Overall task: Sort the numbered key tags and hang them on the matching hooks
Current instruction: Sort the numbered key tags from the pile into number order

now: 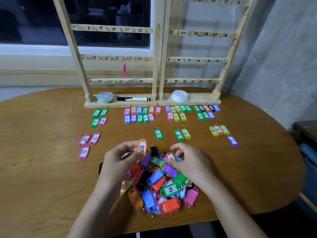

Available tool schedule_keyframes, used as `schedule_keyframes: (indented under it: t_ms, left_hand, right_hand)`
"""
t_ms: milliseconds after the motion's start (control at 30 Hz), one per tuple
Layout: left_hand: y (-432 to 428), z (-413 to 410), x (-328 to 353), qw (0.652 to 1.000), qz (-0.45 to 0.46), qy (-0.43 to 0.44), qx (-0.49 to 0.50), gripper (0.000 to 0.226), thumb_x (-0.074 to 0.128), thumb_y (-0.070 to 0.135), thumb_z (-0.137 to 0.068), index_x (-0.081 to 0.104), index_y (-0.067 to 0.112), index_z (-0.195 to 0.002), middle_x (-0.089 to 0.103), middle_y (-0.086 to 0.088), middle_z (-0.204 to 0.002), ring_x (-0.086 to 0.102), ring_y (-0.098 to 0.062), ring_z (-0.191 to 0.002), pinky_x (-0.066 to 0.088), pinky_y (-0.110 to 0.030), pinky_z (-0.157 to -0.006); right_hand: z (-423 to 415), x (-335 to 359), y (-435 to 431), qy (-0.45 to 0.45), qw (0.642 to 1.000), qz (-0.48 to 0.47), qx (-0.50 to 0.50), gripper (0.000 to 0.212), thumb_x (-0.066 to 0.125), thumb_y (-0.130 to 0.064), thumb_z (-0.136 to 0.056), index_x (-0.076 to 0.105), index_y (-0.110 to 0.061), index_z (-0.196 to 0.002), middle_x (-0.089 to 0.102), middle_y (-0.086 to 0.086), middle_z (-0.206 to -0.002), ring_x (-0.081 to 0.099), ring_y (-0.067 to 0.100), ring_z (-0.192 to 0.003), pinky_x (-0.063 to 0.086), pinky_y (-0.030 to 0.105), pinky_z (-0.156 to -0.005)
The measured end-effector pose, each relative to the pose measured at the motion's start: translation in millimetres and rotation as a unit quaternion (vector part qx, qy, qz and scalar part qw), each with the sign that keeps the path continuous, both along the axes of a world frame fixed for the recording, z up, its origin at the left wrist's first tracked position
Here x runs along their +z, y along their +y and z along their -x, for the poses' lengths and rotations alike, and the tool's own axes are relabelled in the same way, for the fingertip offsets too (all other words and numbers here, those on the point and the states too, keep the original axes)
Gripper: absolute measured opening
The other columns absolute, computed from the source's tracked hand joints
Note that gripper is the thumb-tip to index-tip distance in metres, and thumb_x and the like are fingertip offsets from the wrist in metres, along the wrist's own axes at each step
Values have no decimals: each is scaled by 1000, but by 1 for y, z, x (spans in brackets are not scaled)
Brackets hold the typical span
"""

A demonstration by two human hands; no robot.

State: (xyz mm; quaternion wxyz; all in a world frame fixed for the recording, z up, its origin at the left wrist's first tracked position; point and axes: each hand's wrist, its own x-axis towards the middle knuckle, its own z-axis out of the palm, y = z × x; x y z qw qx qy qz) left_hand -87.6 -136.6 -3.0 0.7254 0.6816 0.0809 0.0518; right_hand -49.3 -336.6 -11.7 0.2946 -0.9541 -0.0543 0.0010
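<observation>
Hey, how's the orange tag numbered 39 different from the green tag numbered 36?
The orange tag 39 is pinched upright in the left hand above the pile; the green tag 36 lies flat on the table, untouched. Colour and number differ too: orange 39 against green 36. Both are oblong plastic tags with white handwritten labels, and neither hangs on the rack.

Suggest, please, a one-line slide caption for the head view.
Left hand holds orange tag 39 while the right hand pinches a second orange tag on the pile; sorted tags lie before the rack.
</observation>
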Motion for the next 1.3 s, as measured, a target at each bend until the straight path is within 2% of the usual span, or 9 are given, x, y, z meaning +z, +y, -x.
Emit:
schedule_keyframes:
  t_ms: [233,367,467,800,933,1000,1133,1233,1300]
  left_hand:
    - [0,1,-1,1000,7,9,9,15,69,4,-83,73,17,-90,67,1,-74,60,-6,-62,49,-26,-63]
    - [2,0,-1,1000,9,8,13,16,69,2,-83,73,15,-90,66,-1,-75,60,-6,-61,50,-23,-61]
    - [4,0,-2,1000,6,6,14,17,67,-1,-83,72,13,-90,65,-1,-74,60,-4,-59,49,-17,-57]
    - [18,-1,-2,1000,25,10,15,12,66,3,-86,72,11,-93,66,-4,-76,60,-6,-64,50,-19,-57]
    - [26,-3,-5,1000,16,11,19,13,67,5,-86,73,15,-91,67,-6,-81,61,-11,-70,51,-21,-60]
    - [28,-4,-5,1000,11,9,24,14,67,4,-86,72,15,-92,68,-7,-81,61,-12,-71,51,-20,-60]
    - [33,-5,-4,999,16,11,27,14,67,3,-86,72,13,-94,71,-11,-87,66,-14,-77,54,-27,-69]
    - [38,-4,-3,999,14,2,38,15,67,1,-84,72,13,-90,69,-7,-81,65,-9,-72,52,-20,-64]
    - [41,-3,-3,999,17,4,44,14,67,2,-84,72,14,-89,70,-9,-82,67,-10,-73,53,-23,-66]
  right_hand:
    - [-5,-2,4,30,998,-50,-6,27,73,-30,-81,63,-31,-107,64,-14,-74,56,-1,-69,39,21,-59]
    - [-3,-2,6,6,1000,-24,-6,26,72,-42,-80,63,-34,-103,60,-15,-79,57,6,-84,46,28,-67]
    - [-4,-2,9,0,1000,-9,6,29,76,-37,-77,62,-35,-102,59,-15,-78,57,8,-86,48,29,-70]
    - [-19,-3,11,32,992,-118,39,15,71,-19,-83,64,-31,-85,59,-20,-61,51,-1,-51,41,28,-56]
    - [-38,18,14,26,987,-160,24,12,72,-19,-84,65,-28,-82,64,-10,-72,57,-2,-62,46,26,-65]
    - [-53,24,24,38,986,-158,22,16,73,-19,-82,62,-30,-78,67,-6,-78,63,8,-74,50,32,-73]
    - [-84,25,57,72,988,-132,46,10,74,-22,-82,65,-26,-80,68,-4,-83,65,16,-86,52,35,-82]
    - [-100,19,80,78,990,-108,53,17,76,-24,-81,62,-29,-73,67,-4,-85,65,16,-87,52,31,-79]
    - [-105,15,89,66,995,-51,49,20,76,-27,-80,59,-31,-70,68,-6,-89,65,15,-89,54,34,-82]
